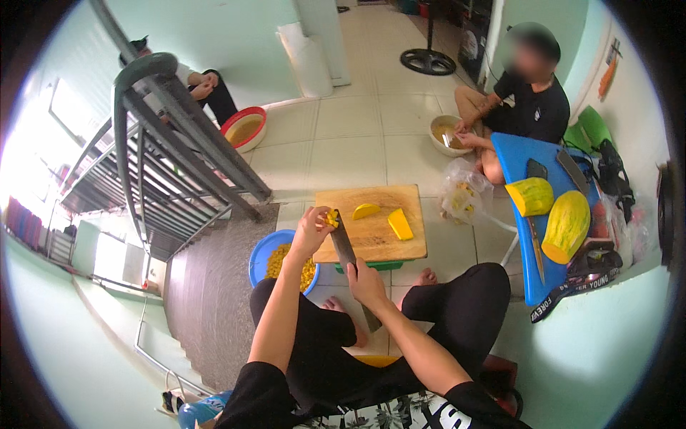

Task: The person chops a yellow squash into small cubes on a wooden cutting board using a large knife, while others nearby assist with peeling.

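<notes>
My right hand (367,285) grips the handle of a large knife (343,244), whose broad dark blade slants up and left over the wooden cutting board (337,249). At the blade's far end, my left hand (310,233) has its fingers around small yellow cubes (332,217), which lie against the metal. On the board are two cut pieces of yellow-fleshed produce: a thin half-round slice (366,211) and a thicker wedge (400,224). A blue basin (258,268) holding many diced yellow cubes (281,263) stands left of the board, partly hidden by my left forearm and knee.
A blue table (509,161) at right bears two large cut yellow-green pieces (567,228) and a thin knife (536,252). A plastic bag (466,190) lies beside it. One person (536,107) sits by a bowl (438,142); another sits behind the stair railing (187,134). Stairs (209,300) descend at left.
</notes>
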